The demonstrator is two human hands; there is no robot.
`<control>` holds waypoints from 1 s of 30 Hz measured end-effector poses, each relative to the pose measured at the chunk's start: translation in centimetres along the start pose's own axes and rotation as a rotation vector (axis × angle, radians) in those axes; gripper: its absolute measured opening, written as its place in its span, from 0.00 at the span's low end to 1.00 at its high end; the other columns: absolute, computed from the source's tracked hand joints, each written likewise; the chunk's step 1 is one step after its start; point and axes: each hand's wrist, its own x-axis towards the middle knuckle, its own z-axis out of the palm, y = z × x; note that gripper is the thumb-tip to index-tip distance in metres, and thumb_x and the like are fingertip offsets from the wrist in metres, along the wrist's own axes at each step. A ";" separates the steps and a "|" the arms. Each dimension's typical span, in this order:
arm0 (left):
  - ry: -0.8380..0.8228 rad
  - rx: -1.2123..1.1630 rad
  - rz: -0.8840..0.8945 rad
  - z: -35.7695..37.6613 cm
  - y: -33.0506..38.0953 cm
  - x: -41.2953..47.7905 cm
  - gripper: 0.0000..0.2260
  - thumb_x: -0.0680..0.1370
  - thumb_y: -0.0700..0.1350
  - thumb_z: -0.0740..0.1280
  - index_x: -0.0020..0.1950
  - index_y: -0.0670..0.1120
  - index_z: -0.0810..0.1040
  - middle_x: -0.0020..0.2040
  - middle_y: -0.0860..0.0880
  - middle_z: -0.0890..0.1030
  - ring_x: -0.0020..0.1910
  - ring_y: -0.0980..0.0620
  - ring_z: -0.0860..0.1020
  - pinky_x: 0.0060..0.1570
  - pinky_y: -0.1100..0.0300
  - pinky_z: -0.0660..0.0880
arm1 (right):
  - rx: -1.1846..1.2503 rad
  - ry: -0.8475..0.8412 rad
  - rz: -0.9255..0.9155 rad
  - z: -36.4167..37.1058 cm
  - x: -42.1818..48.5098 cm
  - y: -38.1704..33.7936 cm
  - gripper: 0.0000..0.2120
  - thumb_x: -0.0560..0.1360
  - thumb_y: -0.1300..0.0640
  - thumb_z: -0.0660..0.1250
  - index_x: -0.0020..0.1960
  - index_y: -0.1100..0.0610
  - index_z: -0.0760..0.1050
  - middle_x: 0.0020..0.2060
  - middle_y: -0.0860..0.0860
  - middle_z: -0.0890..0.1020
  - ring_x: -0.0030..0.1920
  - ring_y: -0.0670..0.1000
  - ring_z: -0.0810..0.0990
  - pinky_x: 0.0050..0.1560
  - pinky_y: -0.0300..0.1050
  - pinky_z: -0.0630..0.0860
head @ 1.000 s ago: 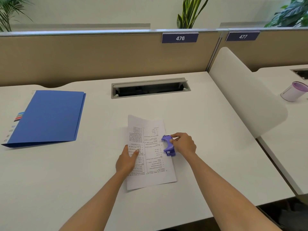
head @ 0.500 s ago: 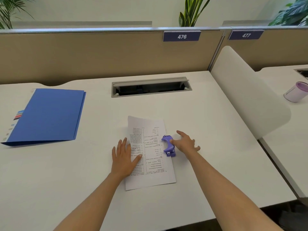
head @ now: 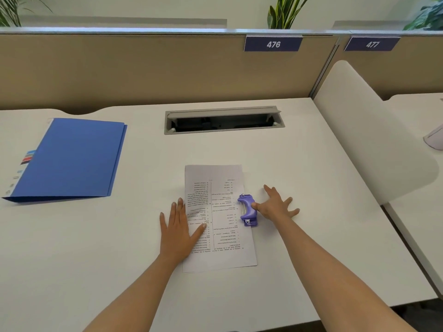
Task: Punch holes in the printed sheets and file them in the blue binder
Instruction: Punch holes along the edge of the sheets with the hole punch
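The printed sheets [head: 223, 226] lie in a stack on the white desk [head: 299, 164] in front of me. A purple hole punch [head: 248, 210] sits on their right edge. My left hand [head: 178, 230] lies flat, fingers apart, with its thumb and palm edge pressing the sheets' left side. My right hand [head: 278, 205] is spread open on the desk just right of the punch, its thumb touching the punch's side. The blue binder [head: 72, 159] lies closed at the far left of the desk.
An open grey cable tray [head: 224, 119] is set into the desk behind the sheets. A tan partition [head: 143, 70] with number plates 476 and 477 runs along the back. A white curved divider [head: 374, 133] borders the right side, with a pale cup [head: 435, 140] beyond it.
My right hand has let go of the hole punch and spread flat on the desk beside it. My left hand has flattened and slid partly off the sheets' left edge.
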 end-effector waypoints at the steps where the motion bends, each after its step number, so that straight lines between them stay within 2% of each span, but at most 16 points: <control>1: 0.013 -0.001 0.005 0.1 0.0 0.0 0.42 0.76 0.70 0.47 0.75 0.46 0.28 0.79 0.52 0.37 0.77 0.55 0.36 0.74 0.45 0.34 | -0.022 -0.001 -0.002 -0.1 0.1 -0.1 0.40 0.71 0.41 0.69 0.76 0.38 0.51 0.77 0.39 0.50 0.77 0.61 0.39 0.71 0.70 0.38; 6: 0.047 0.024 0.013 0.6 -0.2 0.1 0.42 0.77 0.69 0.48 0.75 0.45 0.31 0.80 0.50 0.40 0.78 0.53 0.39 0.75 0.44 0.36 | -0.118 -0.004 -0.017 -0.6 0.5 -0.8 0.41 0.71 0.41 0.69 0.77 0.39 0.50 0.77 0.40 0.50 0.77 0.61 0.38 0.70 0.71 0.38; 9: 0.057 0.032 0.020 0.6 -0.1 0.0 0.42 0.77 0.69 0.48 0.76 0.45 0.32 0.80 0.51 0.41 0.78 0.52 0.40 0.75 0.43 0.37 | -0.153 -0.004 -0.019 -0.3 0.6 -0.4 0.42 0.71 0.40 0.68 0.77 0.39 0.47 0.77 0.39 0.46 0.77 0.61 0.37 0.70 0.72 0.40; 14: 0.077 0.029 0.025 0.7 -0.2 0.1 0.42 0.77 0.69 0.50 0.77 0.44 0.34 0.80 0.50 0.42 0.78 0.52 0.41 0.75 0.43 0.39 | -0.075 -0.054 0.000 -0.3 1.2 0.9 0.48 0.68 0.35 0.69 0.75 0.34 0.40 0.76 0.35 0.38 0.77 0.58 0.35 0.66 0.76 0.45; 20: 0.065 0.000 0.022 0.7 -0.1 0.1 0.42 0.77 0.69 0.50 0.78 0.44 0.36 0.80 0.50 0.43 0.78 0.52 0.41 0.75 0.44 0.37 | -0.076 -0.028 0.004 -0.2 1.2 1.2 0.48 0.68 0.35 0.69 0.76 0.36 0.40 0.76 0.37 0.39 0.77 0.57 0.36 0.68 0.74 0.46; 22: 0.057 -0.002 0.023 0.7 -0.2 0.1 0.42 0.77 0.69 0.50 0.77 0.44 0.35 0.80 0.50 0.42 0.78 0.52 0.40 0.75 0.44 0.37 | -0.020 0.021 0.006 0.3 0.7 1.2 0.45 0.69 0.38 0.70 0.76 0.37 0.45 0.77 0.39 0.45 0.78 0.57 0.40 0.69 0.72 0.46; 23: 0.054 -0.003 0.024 0.7 -0.2 0.1 0.42 0.77 0.69 0.49 0.77 0.45 0.34 0.80 0.50 0.42 0.78 0.52 0.40 0.75 0.44 0.37 | 0.048 0.066 0.006 0.7 0.3 1.1 0.42 0.70 0.40 0.70 0.76 0.38 0.50 0.77 0.40 0.52 0.78 0.56 0.43 0.69 0.71 0.45; 25: 0.055 -0.014 0.024 0.5 -0.3 0.0 0.41 0.77 0.69 0.49 0.76 0.45 0.33 0.80 0.51 0.41 0.78 0.52 0.40 0.75 0.44 0.37 | 0.216 0.185 -0.006 1.6 -0.9 1.0 0.34 0.70 0.44 0.71 0.72 0.39 0.61 0.72 0.42 0.67 0.75 0.54 0.58 0.71 0.68 0.45; 27: 0.037 -0.020 0.017 0.5 -0.3 0.1 0.41 0.77 0.69 0.48 0.75 0.46 0.32 0.80 0.51 0.41 0.78 0.53 0.39 0.75 0.44 0.36 | 0.324 0.264 0.001 2.3 -1.9 0.8 0.27 0.69 0.44 0.72 0.66 0.41 0.68 0.64 0.42 0.76 0.66 0.52 0.71 0.71 0.64 0.52; 30: -0.004 -0.054 -0.005 0.2 -0.2 0.2 0.41 0.76 0.70 0.49 0.75 0.46 0.32 0.79 0.52 0.40 0.78 0.53 0.38 0.74 0.45 0.34 | 0.388 0.262 0.063 2.1 -2.6 1.0 0.25 0.68 0.41 0.73 0.62 0.42 0.71 0.60 0.41 0.79 0.63 0.51 0.72 0.65 0.57 0.62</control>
